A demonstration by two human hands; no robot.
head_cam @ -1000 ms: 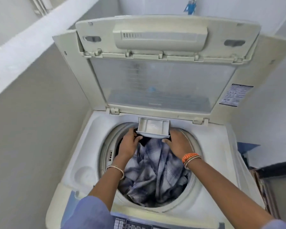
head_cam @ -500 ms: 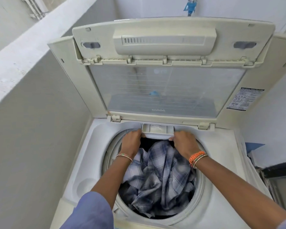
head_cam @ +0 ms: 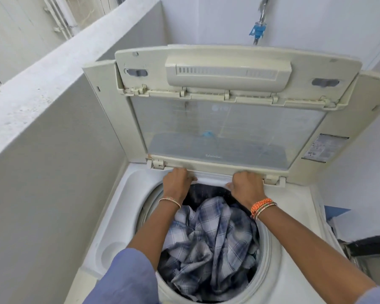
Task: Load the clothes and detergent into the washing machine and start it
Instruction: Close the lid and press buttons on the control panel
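Both hands are working at the drum's twelve o'clock rim: the left hand (head_cam: 177, 180) and right hand (head_cam: 247, 183) are pressing, fingers curled, against the white detergent drawer (head_cam: 213, 179), likely seating it flush under the propped-up lid (head_cam: 226, 130). The plaid clothes (head_cam: 208, 244) are lying heaped in the washing machine (head_cam: 123, 207) drum, already loaded, leaving the lid and the start still to do.

Blue-grey plaid clothes (head_cam: 208, 242), cream lid (head_cam: 228, 62), orange bracelet (head_cam: 262, 205).
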